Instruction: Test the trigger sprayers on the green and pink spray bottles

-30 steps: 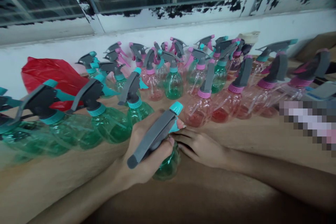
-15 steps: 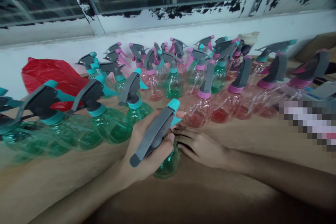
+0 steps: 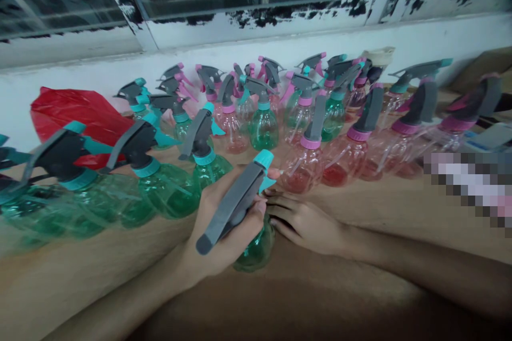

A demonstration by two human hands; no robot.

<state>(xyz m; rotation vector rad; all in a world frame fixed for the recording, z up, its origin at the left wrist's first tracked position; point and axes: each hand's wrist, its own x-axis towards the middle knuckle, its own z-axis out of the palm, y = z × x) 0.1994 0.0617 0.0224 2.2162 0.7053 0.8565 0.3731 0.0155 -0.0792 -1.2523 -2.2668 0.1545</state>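
A green see-through spray bottle [image 3: 256, 250] with a grey and teal trigger head stands on the table close in front of me. My left hand [image 3: 224, 224] is wrapped round it just below the head, its thumb on the near side. The grey lever of the head lies across that hand, and the teal nozzle points away from me. Against the bottle's right side, my right hand [image 3: 308, 224] has its fingers reaching round behind and its thumb at the near side. Part of the bottle's neck is hidden by my fingers.
Green spray bottles [image 3: 168, 192] line the left, pink ones [image 3: 304, 170] the right, with several more mixed behind. A red plastic bag [image 3: 76, 112] lies at the back left before the white wall [image 3: 240, 42]. A cardboard box [image 3: 484, 72] stands back right.
Both hands and the spray bottle keep almost the same place; the trigger head has shifted only a touch to the left.
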